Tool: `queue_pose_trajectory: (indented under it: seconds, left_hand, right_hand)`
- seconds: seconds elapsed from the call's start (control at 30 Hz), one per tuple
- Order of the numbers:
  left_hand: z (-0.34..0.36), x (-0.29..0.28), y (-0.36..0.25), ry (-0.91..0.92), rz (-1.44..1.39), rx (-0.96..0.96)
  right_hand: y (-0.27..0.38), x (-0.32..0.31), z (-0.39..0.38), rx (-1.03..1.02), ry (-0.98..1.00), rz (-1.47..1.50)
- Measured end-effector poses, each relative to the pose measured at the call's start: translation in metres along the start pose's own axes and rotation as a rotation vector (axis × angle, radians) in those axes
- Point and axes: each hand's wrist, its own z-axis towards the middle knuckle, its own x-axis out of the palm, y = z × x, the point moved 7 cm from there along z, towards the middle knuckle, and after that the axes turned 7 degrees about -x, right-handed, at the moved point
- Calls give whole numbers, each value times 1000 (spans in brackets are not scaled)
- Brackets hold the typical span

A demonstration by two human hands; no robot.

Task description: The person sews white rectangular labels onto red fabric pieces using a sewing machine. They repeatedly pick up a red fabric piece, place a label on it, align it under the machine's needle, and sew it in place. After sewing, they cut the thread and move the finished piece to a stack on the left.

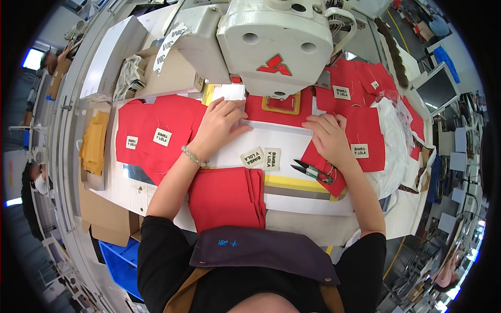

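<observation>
A red fabric piece (255, 112) lies under the yellow-edged clamp (282, 110) of the white sewing machine (274, 36). My left hand (222, 122) rests at its left end, fingers apart and slightly curved on the work plate. My right hand (326, 136) is at the right end, fingertips on the piece, fingers loosely spread. Between my forearms, two loose cream labels with black print (271, 159) lie on the white board (284, 138). Green-handled thread snips (321, 175) lie below my right hand on red fabric. A folded red stack (224, 198) sits nearer me.
Labelled red pieces (146, 151) lie left; more (355, 73) lie right beside white plastic (391, 151). A cardboard box (172, 78), long white box (109, 57) and orange pieces (93, 146) stand left. A blue bin (117, 261) is below. Other people (36, 182) are at the far edges.
</observation>
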Motion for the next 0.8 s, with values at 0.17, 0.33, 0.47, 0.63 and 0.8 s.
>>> queue_pose_trajectory:
  seconds: [0.17, 0.33, 0.47, 0.63, 0.8]
  left_hand:
    - [0, 1, 2, 1, -63, -38]
    - [0, 2, 3, 13, -65, -56]
    - [-1, 2, 4, 10, -85, -55]
    - [-3, 1, 2, -24, -81, -25]
    - [-4, 1, -3, -33, -10, 32]
  right_hand:
    - [2, 4, -3, -1, 4, 23]
    - [0, 8, -7, -19, 17, 60]
    - [0, 7, -8, -30, -15, 80]
    - [3, 2, -8, -61, -67, 89]
    - [9, -2, -7, -95, -54, 78]
